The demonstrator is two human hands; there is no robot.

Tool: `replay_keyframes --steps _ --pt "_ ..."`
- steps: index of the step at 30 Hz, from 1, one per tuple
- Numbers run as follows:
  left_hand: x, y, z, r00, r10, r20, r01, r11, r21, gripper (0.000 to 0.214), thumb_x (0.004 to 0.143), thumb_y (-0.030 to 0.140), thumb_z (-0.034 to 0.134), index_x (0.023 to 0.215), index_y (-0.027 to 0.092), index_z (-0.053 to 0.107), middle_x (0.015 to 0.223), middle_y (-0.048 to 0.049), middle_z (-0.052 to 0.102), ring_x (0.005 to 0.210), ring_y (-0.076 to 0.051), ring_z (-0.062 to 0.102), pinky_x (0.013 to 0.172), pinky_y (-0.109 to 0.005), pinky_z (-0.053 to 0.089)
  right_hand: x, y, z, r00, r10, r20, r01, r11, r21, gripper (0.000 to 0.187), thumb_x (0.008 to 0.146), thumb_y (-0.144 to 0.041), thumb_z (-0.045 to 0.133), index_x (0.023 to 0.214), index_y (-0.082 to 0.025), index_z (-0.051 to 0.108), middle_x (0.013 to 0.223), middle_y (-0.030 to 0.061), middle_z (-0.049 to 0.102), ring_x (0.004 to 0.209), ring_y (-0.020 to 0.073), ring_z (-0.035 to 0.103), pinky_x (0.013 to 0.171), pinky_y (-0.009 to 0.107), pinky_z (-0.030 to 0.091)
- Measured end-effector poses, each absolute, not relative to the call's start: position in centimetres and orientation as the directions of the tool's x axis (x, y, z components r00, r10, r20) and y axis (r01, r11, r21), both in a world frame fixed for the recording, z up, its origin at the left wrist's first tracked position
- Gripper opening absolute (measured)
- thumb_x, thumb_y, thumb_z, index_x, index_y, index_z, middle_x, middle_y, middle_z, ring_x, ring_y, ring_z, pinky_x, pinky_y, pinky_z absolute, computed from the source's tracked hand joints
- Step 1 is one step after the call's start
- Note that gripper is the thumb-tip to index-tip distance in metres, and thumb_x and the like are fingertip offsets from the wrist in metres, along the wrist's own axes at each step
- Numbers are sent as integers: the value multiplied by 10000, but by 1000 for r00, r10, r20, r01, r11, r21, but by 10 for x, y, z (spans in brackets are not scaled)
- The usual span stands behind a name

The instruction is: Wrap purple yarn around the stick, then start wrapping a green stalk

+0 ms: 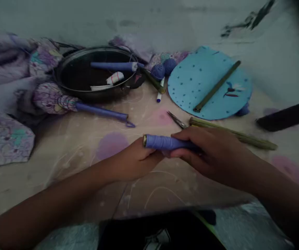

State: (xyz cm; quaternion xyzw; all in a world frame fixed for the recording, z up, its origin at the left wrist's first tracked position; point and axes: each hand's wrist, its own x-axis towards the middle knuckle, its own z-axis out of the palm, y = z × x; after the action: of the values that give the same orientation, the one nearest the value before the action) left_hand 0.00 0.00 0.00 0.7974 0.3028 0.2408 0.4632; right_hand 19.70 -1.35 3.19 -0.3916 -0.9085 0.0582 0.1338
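Observation:
Both my hands grip a stick wrapped in a purple-blue strip, held above the table's near part. Its bare greenish end shows on the left. My left hand is closed around it from below and behind, with most of its fingers hidden. Thumb and fingers of my right hand close over the stick's right part. Just behind the right hand lie scissors, their handles hidden by it. A bare green stick lies beyond that hand.
A dark pan holds another wrapped stick and a white roll. Nearby are blue yarn balls, a marker and a light-blue disc bearing a stick. Floral cloth with a wrapped handle lies left.

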Motion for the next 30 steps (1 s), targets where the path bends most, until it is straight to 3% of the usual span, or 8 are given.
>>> replay_keyframes --steps 5,10,12,15,19,23,27,30 --pt "-3 -6 6 753 654 -68 426 -407 808 266 903 241 373 726 147 548 611 35 514 571 -72 478 551 -194 377 198 -2 26 -568 815 115 818 574 -25 273 898 -368 458 907 -120 572 688 72 636 593 213 596 506 277 319" --pt "-9 -8 23 771 637 13 596 -728 341 211 869 185 395 781 142 582 673 -16 582 560 -122 493 514 -252 323 192 -5 26 -682 728 -67 728 685 28 175 879 -311 505 817 -164 576 678 45 631 589 206 596 519 277 295" --pt "-13 -4 28 801 591 94 555 -793 252 218 856 141 386 790 148 593 687 -22 588 555 -126 493 502 -256 307 190 -10 28 -750 656 -91 660 750 -33 156 867 -309 528 812 -172 579 665 26 625 569 186 584 519 272 295" --pt "-17 5 27 839 516 171 403 -801 443 215 862 141 399 765 151 590 672 -7 583 561 -100 496 519 -231 343 188 -21 36 -836 547 -42 547 823 -154 156 877 -308 515 846 -170 582 681 15 624 573 160 565 534 271 329" --pt "-13 12 13 787 598 151 212 -493 844 193 871 232 458 735 153 569 691 0 616 594 -77 541 542 -187 411 190 -32 48 -776 600 195 545 793 -273 227 918 -372 440 885 -185 563 758 13 640 653 143 582 572 260 381" --pt "-3 0 -1 619 767 168 212 -369 905 248 893 313 426 779 157 582 670 0 620 564 -81 538 496 -188 410 192 -25 45 -579 705 410 693 690 -208 148 895 -342 497 905 -195 517 750 -3 624 620 131 568 541 250 365" --pt "0 -14 -4 615 683 394 386 -696 605 214 888 214 428 774 130 588 628 0 585 549 -79 511 511 -201 390 193 -7 34 -547 733 405 776 625 -83 96 872 -254 512 888 -161 525 768 44 621 659 176 582 561 274 366" --pt "-4 -14 1 700 570 430 510 -820 258 210 873 189 425 781 127 604 658 -18 597 547 -103 509 487 -228 353 191 -2 30 -612 775 159 780 625 -43 116 871 -241 493 859 -142 553 772 73 618 670 214 591 566 296 369"
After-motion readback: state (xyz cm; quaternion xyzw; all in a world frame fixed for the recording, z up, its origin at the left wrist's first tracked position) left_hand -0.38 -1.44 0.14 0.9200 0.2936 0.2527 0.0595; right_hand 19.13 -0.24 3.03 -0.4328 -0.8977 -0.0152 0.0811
